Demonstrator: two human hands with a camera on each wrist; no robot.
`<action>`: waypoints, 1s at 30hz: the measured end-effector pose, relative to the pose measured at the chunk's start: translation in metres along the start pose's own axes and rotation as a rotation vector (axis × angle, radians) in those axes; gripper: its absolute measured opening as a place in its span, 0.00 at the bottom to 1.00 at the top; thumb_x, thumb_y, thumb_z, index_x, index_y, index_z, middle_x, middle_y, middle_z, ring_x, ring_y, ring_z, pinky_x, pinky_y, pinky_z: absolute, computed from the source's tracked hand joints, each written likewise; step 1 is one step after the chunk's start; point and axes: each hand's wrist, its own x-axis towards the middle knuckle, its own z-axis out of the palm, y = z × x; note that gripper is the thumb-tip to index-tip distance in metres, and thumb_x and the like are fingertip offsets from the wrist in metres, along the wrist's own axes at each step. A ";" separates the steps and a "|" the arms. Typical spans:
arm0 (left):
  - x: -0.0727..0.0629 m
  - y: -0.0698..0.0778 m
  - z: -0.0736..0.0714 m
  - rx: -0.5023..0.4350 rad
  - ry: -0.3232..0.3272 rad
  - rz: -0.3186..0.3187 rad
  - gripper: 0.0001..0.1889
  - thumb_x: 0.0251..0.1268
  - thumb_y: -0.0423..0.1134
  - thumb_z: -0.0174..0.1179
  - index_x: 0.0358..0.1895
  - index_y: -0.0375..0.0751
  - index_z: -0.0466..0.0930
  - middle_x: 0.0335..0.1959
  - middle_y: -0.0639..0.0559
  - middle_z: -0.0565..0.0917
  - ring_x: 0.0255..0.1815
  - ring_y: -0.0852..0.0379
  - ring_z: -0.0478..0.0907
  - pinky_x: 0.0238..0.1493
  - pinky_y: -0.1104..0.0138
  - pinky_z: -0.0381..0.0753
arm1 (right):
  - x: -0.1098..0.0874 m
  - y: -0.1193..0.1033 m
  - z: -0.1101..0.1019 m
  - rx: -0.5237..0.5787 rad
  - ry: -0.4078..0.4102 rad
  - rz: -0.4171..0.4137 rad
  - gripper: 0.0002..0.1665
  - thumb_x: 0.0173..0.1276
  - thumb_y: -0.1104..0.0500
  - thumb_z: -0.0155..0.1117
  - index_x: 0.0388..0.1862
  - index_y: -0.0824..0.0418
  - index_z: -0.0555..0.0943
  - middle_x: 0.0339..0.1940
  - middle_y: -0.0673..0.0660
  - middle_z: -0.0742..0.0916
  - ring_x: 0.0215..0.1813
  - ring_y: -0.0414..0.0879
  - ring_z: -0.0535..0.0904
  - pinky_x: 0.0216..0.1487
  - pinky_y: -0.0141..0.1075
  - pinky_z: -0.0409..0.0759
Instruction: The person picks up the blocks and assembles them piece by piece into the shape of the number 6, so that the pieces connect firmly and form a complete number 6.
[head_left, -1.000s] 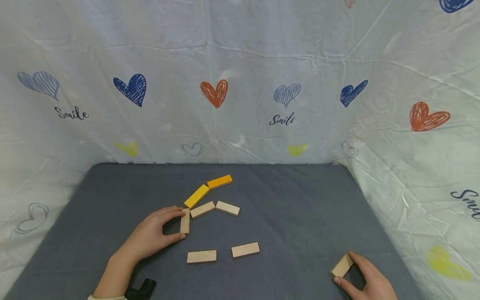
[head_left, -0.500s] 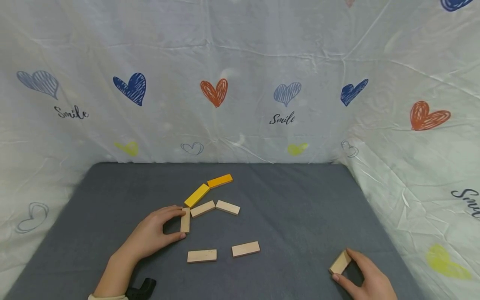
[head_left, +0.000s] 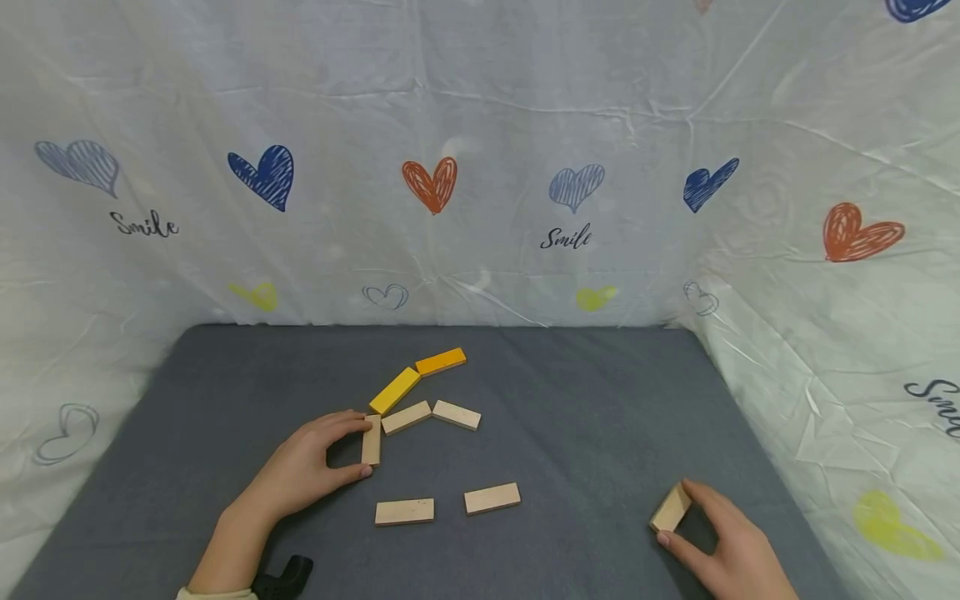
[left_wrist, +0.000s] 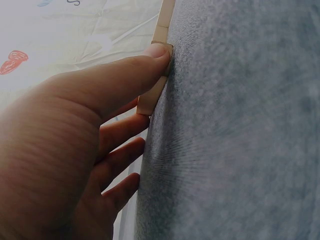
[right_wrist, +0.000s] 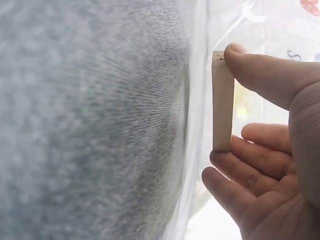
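Observation:
My left hand [head_left: 311, 458] pinches a plain wooden block [head_left: 371, 442] by its two ends, thumb at the near end and fingers at the far one. That block lies on the grey cloth, its far end close to a yellow block [head_left: 394, 391] and a second plain block [head_left: 407, 417]. At the right, my right hand [head_left: 731, 542] holds another wooden block [head_left: 670, 507] between thumb and fingertips. In the right wrist view this held block [right_wrist: 222, 102] stands off from the cloth, gripped at both ends.
An orange-yellow block [head_left: 440, 362] continues from the yellow one. One plain block [head_left: 456, 415] angles off to the right. Two more plain blocks, a left one [head_left: 404, 512] and a right one [head_left: 491, 498], lie nearer. Behind the grey cloth [head_left: 585, 417] hangs a white heart-print sheet [head_left: 495, 125].
My right hand has moved slightly away from me and to the left, carrying its wooden block. The left hand and the blocks on the cloth stay where they were.

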 end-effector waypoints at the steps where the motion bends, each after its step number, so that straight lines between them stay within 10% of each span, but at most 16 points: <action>1: 0.000 0.000 0.000 0.000 0.000 0.001 0.35 0.62 0.57 0.82 0.71 0.53 0.85 0.74 0.47 0.81 0.75 0.37 0.76 0.70 0.34 0.78 | 0.000 -0.001 -0.001 0.004 0.005 -0.007 0.57 0.64 0.32 0.82 0.73 0.73 0.77 0.67 0.74 0.84 0.65 0.74 0.82 0.59 0.68 0.84; 30: 0.000 -0.001 0.001 -0.001 0.003 0.004 0.35 0.62 0.58 0.81 0.71 0.53 0.85 0.74 0.47 0.81 0.75 0.37 0.77 0.70 0.34 0.78 | 0.016 -0.029 0.001 0.078 0.156 -0.258 0.47 0.59 0.46 0.90 0.72 0.66 0.81 0.65 0.63 0.87 0.65 0.65 0.85 0.58 0.66 0.85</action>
